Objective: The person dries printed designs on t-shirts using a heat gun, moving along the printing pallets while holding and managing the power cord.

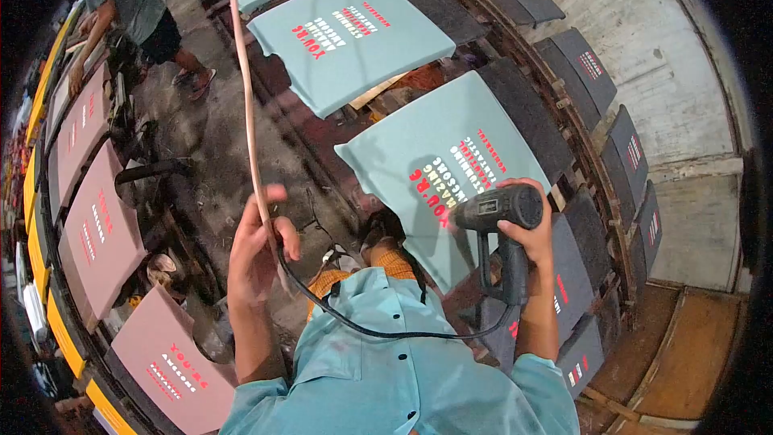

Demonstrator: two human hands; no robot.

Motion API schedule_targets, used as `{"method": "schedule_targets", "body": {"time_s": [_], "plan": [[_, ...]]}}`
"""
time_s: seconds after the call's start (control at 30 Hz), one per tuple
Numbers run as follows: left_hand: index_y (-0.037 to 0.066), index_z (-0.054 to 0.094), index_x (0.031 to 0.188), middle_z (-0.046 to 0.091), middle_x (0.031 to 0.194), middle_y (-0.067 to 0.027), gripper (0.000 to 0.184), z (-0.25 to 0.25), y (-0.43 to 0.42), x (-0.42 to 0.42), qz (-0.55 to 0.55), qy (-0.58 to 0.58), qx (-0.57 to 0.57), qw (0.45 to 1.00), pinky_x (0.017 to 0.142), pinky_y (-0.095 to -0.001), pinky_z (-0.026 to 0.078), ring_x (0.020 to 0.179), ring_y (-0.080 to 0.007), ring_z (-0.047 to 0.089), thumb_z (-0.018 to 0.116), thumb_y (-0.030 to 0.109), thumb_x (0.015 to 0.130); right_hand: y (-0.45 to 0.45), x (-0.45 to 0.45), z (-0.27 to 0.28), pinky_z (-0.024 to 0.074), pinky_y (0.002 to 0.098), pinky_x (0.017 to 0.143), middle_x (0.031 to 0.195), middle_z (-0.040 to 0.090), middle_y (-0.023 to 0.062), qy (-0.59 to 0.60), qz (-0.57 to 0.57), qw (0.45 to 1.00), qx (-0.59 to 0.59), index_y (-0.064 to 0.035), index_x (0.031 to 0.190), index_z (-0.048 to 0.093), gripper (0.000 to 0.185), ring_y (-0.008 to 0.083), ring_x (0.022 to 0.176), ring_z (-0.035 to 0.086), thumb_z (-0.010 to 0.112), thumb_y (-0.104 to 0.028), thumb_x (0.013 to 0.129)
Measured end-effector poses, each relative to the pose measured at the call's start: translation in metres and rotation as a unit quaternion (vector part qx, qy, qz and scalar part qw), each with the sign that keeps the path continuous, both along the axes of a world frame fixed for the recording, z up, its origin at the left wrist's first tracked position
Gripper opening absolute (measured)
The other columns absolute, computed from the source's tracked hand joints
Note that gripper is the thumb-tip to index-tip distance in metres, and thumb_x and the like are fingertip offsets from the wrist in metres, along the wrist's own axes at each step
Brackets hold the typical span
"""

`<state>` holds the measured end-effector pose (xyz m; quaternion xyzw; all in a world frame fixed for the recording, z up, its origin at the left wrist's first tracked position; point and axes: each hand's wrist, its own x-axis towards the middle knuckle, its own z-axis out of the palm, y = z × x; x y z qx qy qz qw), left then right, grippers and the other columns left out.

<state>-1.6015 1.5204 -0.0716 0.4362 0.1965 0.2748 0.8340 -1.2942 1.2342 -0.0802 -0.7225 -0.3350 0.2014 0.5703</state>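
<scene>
Right hand (535, 235) grasps heat gun (514, 208), nozzle toward nine o'clock | left hand (248, 262) at cord (378, 332), grip unclear | even sweeps suit print (451, 181)

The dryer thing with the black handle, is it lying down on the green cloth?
No, the right hand holds the dryer up, and its shadow falls on the green cloth.

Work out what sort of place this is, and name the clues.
Most likely a fabric-printing workshop: pale green cloth pieces and pink cloth pieces lie spread in rows, printed with red and white lettering, and the right hand holds what looks like a heat gun.
</scene>
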Motion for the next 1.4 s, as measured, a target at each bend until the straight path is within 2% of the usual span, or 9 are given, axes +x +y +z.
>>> {"method": "schedule_targets", "body": {"time_s": [0.17,0.27,0.37,0.5,0.67,0.8,1.07,1.17,1.4], "plan": [[0.011,0.045,0.087,0.050,0.062,-0.0042,0.024,-0.016,0.013,0.015,-0.022,-0.003,0.019,1.000,0.053,-0.0240,0.034,0.055,-0.0111,0.046,0.059,0.029,0.094,-0.028,0.037,-0.007,0.0468,0.0340,0.097,0.113,0.064,0.0098,0.007,-0.204,0.977,0.058,-0.0017,0.118,0.057,0.059,0.0193,0.105,0.061,0.078,0.000,0.063],[0.012,0.043,0.088,0.048,0.059,-0.0012,0.022,-0.018,0.016,0.032,-0.040,0.029,0.028,0.998,0.052,-0.0237,0.031,0.051,-0.0095,0.041,0.057,0.027,0.095,-0.029,0.051,-0.014,0.0472,0.0344,0.096,0.114,0.063,0.0106,-0.015,-0.166,0.985,0.052,-0.0014,0.118,0.056,0.059,0.0202,0.106,0.061,0.078,0.000,0.064],[0.011,0.043,0.088,0.047,0.058,0.0016,0.020,-0.007,0.014,0.045,0.017,0.040,0.017,0.999,0.051,-0.0237,0.029,0.048,-0.0075,0.038,0.056,0.024,0.096,-0.016,0.056,-0.006,0.0471,0.0348,0.096,0.116,0.062,0.0113,0.027,-0.124,0.991,0.054,-0.0016,0.119,0.055,0.059,0.0207,0.107,0.060,0.079,-0.001,0.065],[0.011,0.043,0.089,0.040,0.051,0.0053,0.017,-0.001,0.015,0.050,0.065,0.028,0.039,0.997,0.050,-0.0233,0.027,0.044,-0.0059,0.031,0.053,0.022,0.097,-0.007,0.073,-0.012,0.0471,0.0348,0.097,0.118,0.061,0.0116,-0.039,-0.061,0.997,0.039,-0.0014,0.122,0.052,0.062,0.0200,0.108,0.060,0.078,-0.001,0.066],[0.008,0.048,0.100,0.038,0.048,0.0058,0.015,0.006,0.007,0.050,0.090,0.025,0.057,0.994,0.051,-0.0233,0.026,0.041,-0.0055,0.028,0.051,0.023,0.098,0.025,0.083,-0.007,0.0460,0.0359,0.099,0.117,0.062,0.0120,0.028,-0.072,0.994,0.078,-0.0021,0.122,0.053,0.061,0.0209,0.108,0.060,0.078,0.001,0.066],[0.006,0.048,0.109,0.038,0.049,0.0060,0.020,0.017,0.002,0.049,0.140,0.030,0.059,0.988,0.052,-0.0235,0.027,0.042,-0.0055,0.028,0.051,0.023,0.098,0.047,0.090,-0.015,0.0486,0.0356,0.096,0.117,0.062,0.0119,0.036,0.009,0.994,0.100,-0.0022,0.121,0.053,0.061,0.0204,0.108,0.061,0.077,0.004,0.065],[0.008,0.048,0.084,0.042,0.057,0.0025,0.022,0.014,0.018,0.041,0.108,0.042,0.079,0.990,0.052,-0.0242,0.026,0.048,-0.0068,0.034,0.053,0.024,0.097,0.089,0.101,-0.009,0.0495,0.0330,0.092,0.115,0.063,0.0095,0.019,-0.006,0.997,0.080,-0.0021,0.117,0.056,0.057,0.0173,0.102,0.062,0.077,0.002,0.064],[0.009,0.047,0.082,0.042,0.056,0.0027,0.024,0.009,0.026,0.037,0.092,0.045,0.094,0.990,0.050,-0.0238,0.025,0.048,-0.0068,0.034,0.054,0.026,0.097,0.094,0.098,-0.009,0.0486,0.0334,0.094,0.115,0.064,0.0093,0.038,-0.027,0.995,0.088,-0.0022,0.118,0.056,0.058,0.0174,0.102,0.062,0.078,0.001,0.064],[0.006,0.049,0.100,0.041,0.053,0.0046,0.027,0.023,0.033,0.051,0.078,0.050,0.071,0.993,0.050,-0.0216,0.026,0.046,-0.0060,0.034,0.053,0.033,0.098,0.073,0.093,-0.010,0.0485,0.0336,0.094,0.113,0.064,0.0094,0.024,-0.038,0.996,0.077,-0.0017,0.118,0.055,0.058,0.0173,0.102,0.062,0.079,0.001,0.065]]}}
